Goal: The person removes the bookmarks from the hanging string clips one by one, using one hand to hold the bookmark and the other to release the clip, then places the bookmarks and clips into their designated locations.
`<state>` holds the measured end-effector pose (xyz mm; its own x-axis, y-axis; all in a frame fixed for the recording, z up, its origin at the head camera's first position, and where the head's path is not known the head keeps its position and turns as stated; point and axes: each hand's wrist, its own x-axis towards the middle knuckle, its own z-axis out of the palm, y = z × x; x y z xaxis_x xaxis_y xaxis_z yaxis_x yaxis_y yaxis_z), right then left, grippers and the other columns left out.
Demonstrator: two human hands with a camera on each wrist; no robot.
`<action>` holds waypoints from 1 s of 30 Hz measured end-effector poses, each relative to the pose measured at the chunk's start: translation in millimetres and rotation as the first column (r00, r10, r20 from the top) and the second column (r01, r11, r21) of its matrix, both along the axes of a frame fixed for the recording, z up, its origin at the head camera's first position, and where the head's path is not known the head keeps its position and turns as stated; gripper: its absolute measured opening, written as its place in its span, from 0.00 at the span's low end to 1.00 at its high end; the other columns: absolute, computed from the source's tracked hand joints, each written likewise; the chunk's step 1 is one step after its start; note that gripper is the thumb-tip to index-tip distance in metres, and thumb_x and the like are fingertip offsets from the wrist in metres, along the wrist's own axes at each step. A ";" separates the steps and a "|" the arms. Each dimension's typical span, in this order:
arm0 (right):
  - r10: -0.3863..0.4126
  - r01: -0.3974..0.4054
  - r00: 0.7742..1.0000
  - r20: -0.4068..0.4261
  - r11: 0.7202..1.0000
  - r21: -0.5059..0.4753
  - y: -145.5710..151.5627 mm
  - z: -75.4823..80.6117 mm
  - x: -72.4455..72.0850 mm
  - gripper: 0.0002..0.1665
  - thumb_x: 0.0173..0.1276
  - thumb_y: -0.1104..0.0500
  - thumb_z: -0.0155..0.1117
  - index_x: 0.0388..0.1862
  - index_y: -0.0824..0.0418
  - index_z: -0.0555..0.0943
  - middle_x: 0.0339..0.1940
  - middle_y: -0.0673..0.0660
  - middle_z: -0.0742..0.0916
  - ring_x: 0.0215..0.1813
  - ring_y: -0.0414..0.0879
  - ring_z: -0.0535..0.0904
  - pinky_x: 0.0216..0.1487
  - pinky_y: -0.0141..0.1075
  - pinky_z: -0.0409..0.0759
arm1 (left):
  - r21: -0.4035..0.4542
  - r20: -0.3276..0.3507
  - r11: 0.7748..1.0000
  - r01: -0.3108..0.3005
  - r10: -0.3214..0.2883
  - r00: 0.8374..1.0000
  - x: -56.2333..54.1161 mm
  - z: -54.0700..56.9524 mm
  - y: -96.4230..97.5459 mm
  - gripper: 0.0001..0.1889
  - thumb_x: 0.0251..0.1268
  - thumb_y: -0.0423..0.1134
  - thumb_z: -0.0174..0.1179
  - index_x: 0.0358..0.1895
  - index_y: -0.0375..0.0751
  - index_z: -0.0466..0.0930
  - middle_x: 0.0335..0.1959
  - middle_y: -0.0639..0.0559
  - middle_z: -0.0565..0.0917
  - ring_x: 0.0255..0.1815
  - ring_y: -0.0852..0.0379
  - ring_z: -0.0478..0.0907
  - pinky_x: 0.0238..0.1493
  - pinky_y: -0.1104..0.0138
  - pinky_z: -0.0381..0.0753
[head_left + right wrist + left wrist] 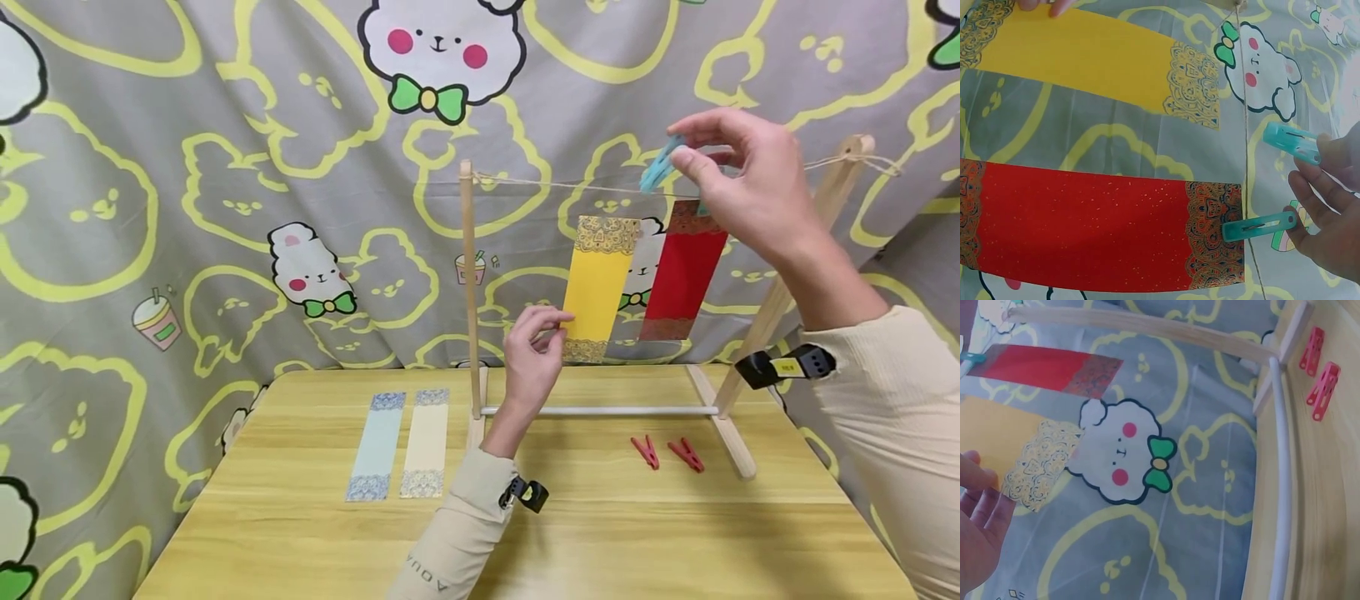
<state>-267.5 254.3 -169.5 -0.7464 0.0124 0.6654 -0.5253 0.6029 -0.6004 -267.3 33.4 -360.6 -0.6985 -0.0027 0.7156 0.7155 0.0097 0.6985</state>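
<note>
My left hand (pixel 534 354) pinches the lower left edge of a yellow paper strip (pixel 597 287) with patterned ends. The strip stands upright, its top just below a thin string (pixel 555 183); in the right wrist view a gap shows between them. Above the string, my right hand (pixel 757 187) holds a teal clothespin (pixel 1291 142) between thumb and finger. A red paper strip (pixel 1091 228) with patterned ends hangs from the string by a second teal clothespin (pixel 1260 226). A fingertip of my right hand is right at that clothespin's outer end.
The string runs between the posts of a wooden rack (pixel 470 292) with a white bottom bar (pixel 600 411). Two red clothespins (pixel 645 452) lie on the table (pixel 300 550). Left of the rack lie a pale blue strip (pixel 378 446) and a cream strip (pixel 426 442). A patterned curtain (pixel 225 350) hangs behind.
</note>
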 end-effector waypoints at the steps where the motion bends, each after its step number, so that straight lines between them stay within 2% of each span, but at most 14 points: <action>1: 0.004 -0.004 1.000 -0.003 1.000 -0.009 -0.1 0.2 0.6 0.18 0.76 0.57 0.64 0.62 0.55 0.84 0.48 0.47 0.85 0.49 0.37 0.80 0.59 0.27 0.76 | -0.003 -0.002 1.000 0.000 0.000 1.000 0.5 -0.3 -0.9 0.11 0.61 0.11 0.57 0.42 0.20 0.84 0.46 0.30 0.81 0.45 0.34 0.84 0.45 0.52 0.88; 6: 0.020 -0.022 0.999 -0.042 0.999 -0.040 -1.2 -1.3 3.6 0.20 0.75 0.61 0.65 0.63 0.58 0.83 0.48 0.45 0.84 0.50 0.35 0.80 0.65 0.29 0.75 | 0.001 -0.006 1.000 0.002 -0.002 1.000 -4.6 -9.9 -4.4 0.10 0.62 0.12 0.58 0.42 0.21 0.85 0.46 0.30 0.81 0.45 0.35 0.85 0.44 0.47 0.87; 9: 0.027 -0.033 0.996 -0.087 0.997 -0.071 -2.2 -2.6 4.7 0.19 0.74 0.62 0.65 0.63 0.60 0.83 0.48 0.44 0.84 0.51 0.36 0.80 0.69 0.32 0.73 | 0.005 -0.006 1.000 -0.004 0.004 1.000 -11.3 -17.2 -6.5 0.11 0.62 0.13 0.59 0.43 0.24 0.86 0.46 0.33 0.82 0.46 0.38 0.85 0.45 0.50 0.88; 11: 0.038 -0.049 0.992 -0.119 0.994 -0.098 -3.0 -2.8 5.4 0.19 0.73 0.64 0.65 0.61 0.62 0.84 0.48 0.45 0.84 0.52 0.38 0.80 0.70 0.33 0.72 | 0.010 -0.010 1.000 -0.002 0.002 1.000 -12.2 -18.2 -9.0 0.11 0.62 0.14 0.60 0.43 0.26 0.87 0.47 0.35 0.82 0.46 0.41 0.85 0.46 0.54 0.88; 16: 0.069 -0.091 0.984 -0.164 0.988 -0.127 -3.1 -3.0 9.8 0.19 0.72 0.65 0.66 0.60 0.62 0.85 0.50 0.50 0.86 0.53 0.41 0.81 0.69 0.33 0.73 | 0.017 -0.032 1.000 0.012 -0.012 0.999 -9.5 -15.5 -15.6 0.11 0.63 0.15 0.60 0.43 0.28 0.87 0.47 0.39 0.82 0.46 0.45 0.85 0.47 0.63 0.87; 19: 0.076 -0.098 0.982 -0.174 0.988 -0.116 -3.5 -4.3 12.9 0.19 0.72 0.65 0.66 0.61 0.62 0.85 0.51 0.51 0.86 0.53 0.42 0.81 0.69 0.32 0.72 | 0.018 -0.034 1.000 0.008 -0.008 0.999 -0.9 -5.9 -18.8 0.11 0.63 0.14 0.58 0.43 0.24 0.86 0.46 0.35 0.82 0.46 0.41 0.85 0.46 0.60 0.88; 23: 0.061 -0.081 0.981 -0.186 0.991 -0.104 -4.4 -6.5 17.0 0.19 0.72 0.64 0.67 0.61 0.61 0.85 0.51 0.50 0.86 0.53 0.40 0.81 0.68 0.32 0.73 | 0.019 -0.036 1.000 -0.015 0.016 0.999 5.3 1.6 -22.6 0.10 0.61 0.12 0.58 0.42 0.20 0.84 0.46 0.29 0.81 0.45 0.34 0.84 0.45 0.53 0.88; 26: 0.050 -0.073 0.978 -0.203 0.992 -0.107 -5.0 -9.4 20.1 0.19 0.72 0.64 0.67 0.61 0.61 0.85 0.51 0.51 0.87 0.53 0.40 0.82 0.68 0.32 0.74 | 0.015 -0.047 1.000 -0.025 0.026 0.999 2.7 -2.1 -26.8 0.10 0.62 0.13 0.59 0.42 0.22 0.85 0.46 0.31 0.82 0.45 0.36 0.84 0.46 0.54 0.88; 30: 0.057 -0.086 0.972 -0.229 0.989 -0.120 -6.8 -14.1 24.1 0.20 0.71 0.66 0.67 0.61 0.62 0.85 0.54 0.55 0.87 0.54 0.43 0.82 0.67 0.32 0.74 | 0.000 -0.053 0.999 -0.036 0.036 0.998 4.8 -2.8 -33.5 0.11 0.63 0.15 0.61 0.42 0.29 0.88 0.45 0.39 0.83 0.47 0.44 0.84 0.46 0.61 0.88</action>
<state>-243.4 247.5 -183.5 -0.5805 0.0609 0.8120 -0.6940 0.4846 -0.5325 -262.5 -0.1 -363.5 -0.6590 -0.0263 0.7517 0.7508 0.0363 0.6595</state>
